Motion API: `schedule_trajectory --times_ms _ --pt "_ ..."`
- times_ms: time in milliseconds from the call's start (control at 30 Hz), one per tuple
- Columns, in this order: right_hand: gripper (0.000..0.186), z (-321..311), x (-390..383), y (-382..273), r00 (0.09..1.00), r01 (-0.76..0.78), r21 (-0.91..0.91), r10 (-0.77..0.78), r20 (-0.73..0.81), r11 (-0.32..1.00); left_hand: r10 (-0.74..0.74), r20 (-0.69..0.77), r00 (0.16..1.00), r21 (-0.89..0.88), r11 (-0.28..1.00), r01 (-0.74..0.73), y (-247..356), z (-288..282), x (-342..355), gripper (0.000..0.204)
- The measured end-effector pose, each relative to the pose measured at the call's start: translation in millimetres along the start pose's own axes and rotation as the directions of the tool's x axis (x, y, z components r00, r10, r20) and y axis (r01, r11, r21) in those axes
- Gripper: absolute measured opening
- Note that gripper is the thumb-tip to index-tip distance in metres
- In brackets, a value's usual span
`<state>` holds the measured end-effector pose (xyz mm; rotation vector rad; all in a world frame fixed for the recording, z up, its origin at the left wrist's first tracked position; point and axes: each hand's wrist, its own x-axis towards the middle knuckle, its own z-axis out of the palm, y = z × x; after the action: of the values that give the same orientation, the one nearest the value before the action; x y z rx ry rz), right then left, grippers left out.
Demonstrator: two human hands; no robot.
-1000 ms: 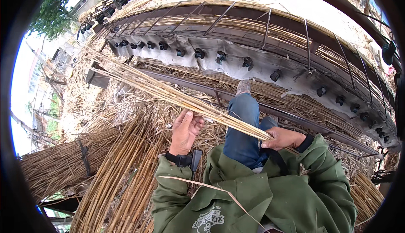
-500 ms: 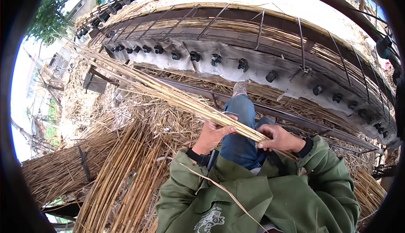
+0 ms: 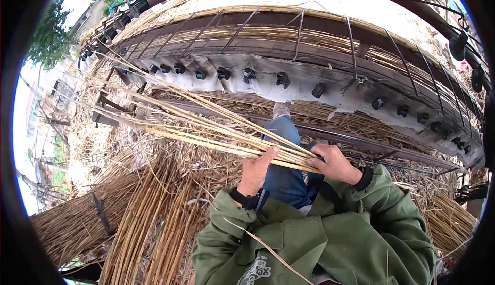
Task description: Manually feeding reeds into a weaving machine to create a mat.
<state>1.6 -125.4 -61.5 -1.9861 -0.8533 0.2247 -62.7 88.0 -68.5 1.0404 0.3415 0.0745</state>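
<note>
The stalks [image 3: 289,156] lie just below the centre of your view, gathered at the hands and fanning out toward ten o'clock. Your right hand [image 3: 334,162], at four o'clock, grips their gathered ends; your left hand [image 3: 256,170], at six o'clock, grasps them with the thumb on top. Your jeans leg [image 3: 281,184] is beneath them. Loose reeds [image 3: 147,218] lie at seven to eight o'clock, and dark bobbins [image 3: 282,79] line a pale sheet [image 3: 265,81] at twelve to one.
</note>
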Motion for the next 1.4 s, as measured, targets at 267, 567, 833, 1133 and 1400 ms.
schedule_trajectory --times_ms 267,567,833,1133,1400 --pt "0.014 -10.6 -2.5 -0.5 0.995 -0.08 -0.083 0.075 -0.061 0.993 0.035 -0.008 0.999 0.102 0.994 -0.034 -4.9 0.3 1.8 0.016" --pt "0.037 -88.7 5.8 -45.4 0.977 0.035 -0.534 -0.142 -0.16 0.845 0.094 -0.042 0.995 0.104 0.991 -0.089 -15.0 -11.3 4.4 0.012" --pt "0.032 -138.9 7.5 -72.1 0.87 -0.146 -0.892 -0.373 -0.321 0.429 0.074 -0.009 0.997 0.002 0.997 -0.074 -20.3 -19.6 0.6 0.012" --pt "0.03 -205.1 -27.3 -48.9 0.891 -0.285 -0.897 -0.251 -0.378 0.338 0.006 0.002 1.0 0.087 0.996 -0.007 -22.1 -3.1 11.6 0.012" --pt "0.018 -331.8 -17.3 22.6 0.839 -0.366 -0.915 -0.366 -0.403 0.168 0.259 0.643 0.72 0.757 -0.357 -0.548 -39.5 -120.2 42.3 0.041"
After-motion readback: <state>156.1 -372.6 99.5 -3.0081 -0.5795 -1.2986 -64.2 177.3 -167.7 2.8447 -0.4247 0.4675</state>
